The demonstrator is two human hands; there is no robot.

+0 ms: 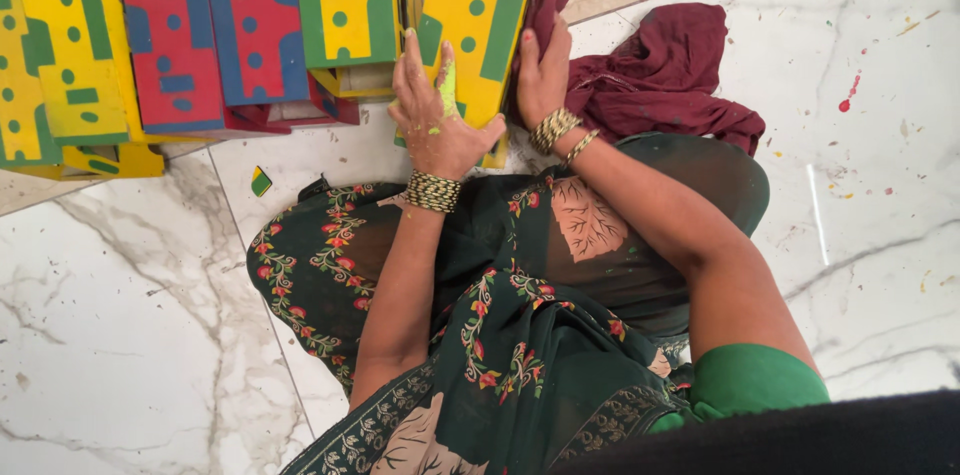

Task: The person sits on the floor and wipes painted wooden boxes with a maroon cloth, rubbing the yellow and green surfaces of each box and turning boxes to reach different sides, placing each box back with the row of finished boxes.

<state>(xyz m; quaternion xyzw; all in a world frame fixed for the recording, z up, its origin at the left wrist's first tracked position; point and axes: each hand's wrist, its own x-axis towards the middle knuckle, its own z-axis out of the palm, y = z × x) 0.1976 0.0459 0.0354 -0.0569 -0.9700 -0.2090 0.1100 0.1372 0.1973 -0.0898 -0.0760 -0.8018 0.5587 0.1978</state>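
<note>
So, a yellow board [478, 25] with green stripes and green dots is propped on the marble floor [130, 335], leaning up against a row of similar painted boards. It's gripped at its left edge by the left hand [435, 115], fingers curled round it. The right hand [542, 70] is pressed against the right edge, bunched on a maroon cloth [665, 70]. Further left, a red board with blue patches [215, 25] and more yellow-green boards [60, 45] are stacked upright.
</note>
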